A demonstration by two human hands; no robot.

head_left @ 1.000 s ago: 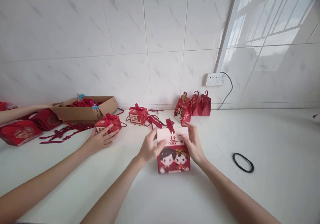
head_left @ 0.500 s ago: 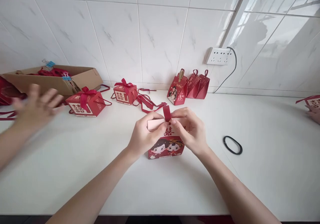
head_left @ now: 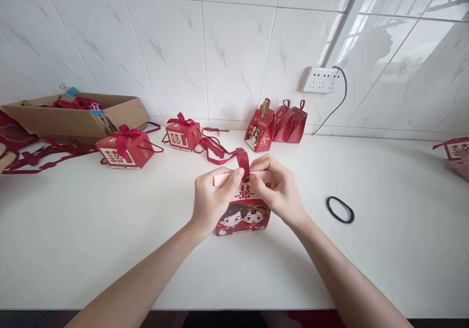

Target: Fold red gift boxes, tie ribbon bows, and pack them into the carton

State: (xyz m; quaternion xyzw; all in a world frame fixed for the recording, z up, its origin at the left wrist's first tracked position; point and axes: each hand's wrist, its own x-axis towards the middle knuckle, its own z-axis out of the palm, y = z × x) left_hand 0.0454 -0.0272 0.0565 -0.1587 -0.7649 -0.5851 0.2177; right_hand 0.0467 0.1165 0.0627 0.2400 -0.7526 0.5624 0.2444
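A red and pink gift box [head_left: 244, 214] printed with a cartoon couple stands on the white counter [head_left: 110, 240] in front of me. My left hand [head_left: 212, 198] and my right hand [head_left: 280, 191] both pinch its top flap, fingers closed around the small red ribbon loop [head_left: 243, 163] that sticks up between them. The upper part of the box is hidden behind my fingers.
Two red ribboned boxes [head_left: 124, 151] [head_left: 182, 135] and loose ribbons [head_left: 216, 150] lie behind. Three red pouch boxes [head_left: 278, 125] stand by the wall. A cardboard carton [head_left: 73, 118] sits far left, a black band [head_left: 340, 209] to the right. Another person's hand [head_left: 458, 164] shows at the right edge.
Another person's hand has pulled away from the ribboned box and left the view at the left. My hands moved from the box's sides to pinch its top at the ribbon loop.
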